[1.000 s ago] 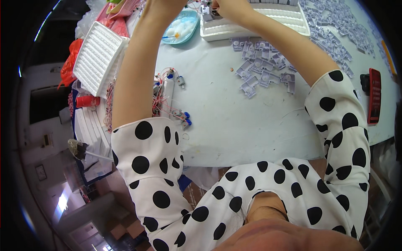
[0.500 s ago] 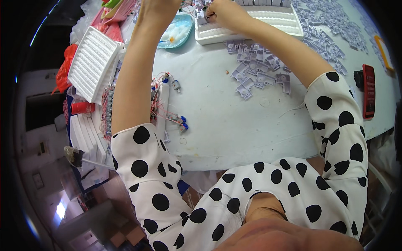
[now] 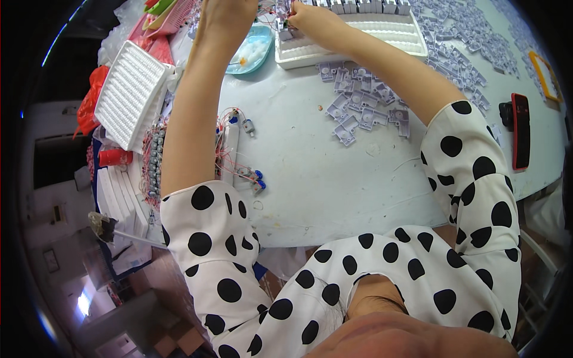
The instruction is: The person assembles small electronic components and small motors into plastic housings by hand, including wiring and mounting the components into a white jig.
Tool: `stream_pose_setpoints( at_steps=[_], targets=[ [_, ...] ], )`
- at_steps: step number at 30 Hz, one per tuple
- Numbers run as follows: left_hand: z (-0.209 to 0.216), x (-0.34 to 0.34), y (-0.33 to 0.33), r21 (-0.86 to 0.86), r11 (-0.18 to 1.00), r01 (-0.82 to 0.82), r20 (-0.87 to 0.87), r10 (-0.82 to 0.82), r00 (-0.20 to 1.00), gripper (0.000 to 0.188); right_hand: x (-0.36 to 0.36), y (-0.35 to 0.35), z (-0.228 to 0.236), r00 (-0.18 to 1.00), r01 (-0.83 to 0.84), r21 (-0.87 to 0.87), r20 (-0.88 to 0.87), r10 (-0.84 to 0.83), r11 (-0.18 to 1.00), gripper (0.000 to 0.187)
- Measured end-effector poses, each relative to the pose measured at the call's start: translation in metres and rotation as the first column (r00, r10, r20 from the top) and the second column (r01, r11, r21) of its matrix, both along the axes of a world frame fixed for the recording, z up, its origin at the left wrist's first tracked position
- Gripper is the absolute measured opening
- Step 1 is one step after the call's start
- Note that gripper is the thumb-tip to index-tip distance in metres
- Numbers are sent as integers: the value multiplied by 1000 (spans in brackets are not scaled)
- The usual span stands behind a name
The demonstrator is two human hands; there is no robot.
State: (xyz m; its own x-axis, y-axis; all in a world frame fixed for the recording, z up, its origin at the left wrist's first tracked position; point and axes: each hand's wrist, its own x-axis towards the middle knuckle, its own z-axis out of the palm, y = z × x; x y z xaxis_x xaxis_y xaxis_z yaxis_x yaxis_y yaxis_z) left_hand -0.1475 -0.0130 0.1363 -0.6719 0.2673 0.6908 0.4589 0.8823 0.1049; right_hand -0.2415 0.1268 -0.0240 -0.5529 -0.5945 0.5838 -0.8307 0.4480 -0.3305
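At the top edge of the head view, my left hand [image 3: 230,21] reaches past the blue dish, its fingers cut off by the frame. My right hand [image 3: 314,24] is closed in a pinch at the left end of a white foam tray [image 3: 352,51]. What its fingertips hold is too small to make out; red wires and a pale plastic housing [image 3: 287,31] show beside them. Several pale housings [image 3: 364,7] stand in a row along the tray's far side. Left of the tray sits the light-blue dish [image 3: 262,62] with white fluffy material and an orange-tipped stick in it.
Loose plastic housings [image 3: 361,98] lie below the tray, with a larger spread [image 3: 456,42] to the right. Small wired motors [image 3: 248,126] lie beside my left forearm. A ridged white tray [image 3: 128,95] leans at the left. A red phone [image 3: 520,131] lies at the right edge.
My right hand has shifted slightly left along the tray. The whole view has moved a little, and my left hand stays near the top edge.
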Motion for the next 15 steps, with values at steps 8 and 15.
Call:
stream_pose_setpoints(
  at_steps=[8, 15],
  targets=[
    [-2, -2, 0, -9, 1000, 14, -27, -14, 1000, 31, -1, 6, -2, 987, 99, -53, 132, -92, 994, 9],
    [-1, 2, 1, 53, 998, 26, 19, -27, 999, 31, -1, 1, -4, 985, 59, -167, 170, -30, 984, 8]
  ],
)
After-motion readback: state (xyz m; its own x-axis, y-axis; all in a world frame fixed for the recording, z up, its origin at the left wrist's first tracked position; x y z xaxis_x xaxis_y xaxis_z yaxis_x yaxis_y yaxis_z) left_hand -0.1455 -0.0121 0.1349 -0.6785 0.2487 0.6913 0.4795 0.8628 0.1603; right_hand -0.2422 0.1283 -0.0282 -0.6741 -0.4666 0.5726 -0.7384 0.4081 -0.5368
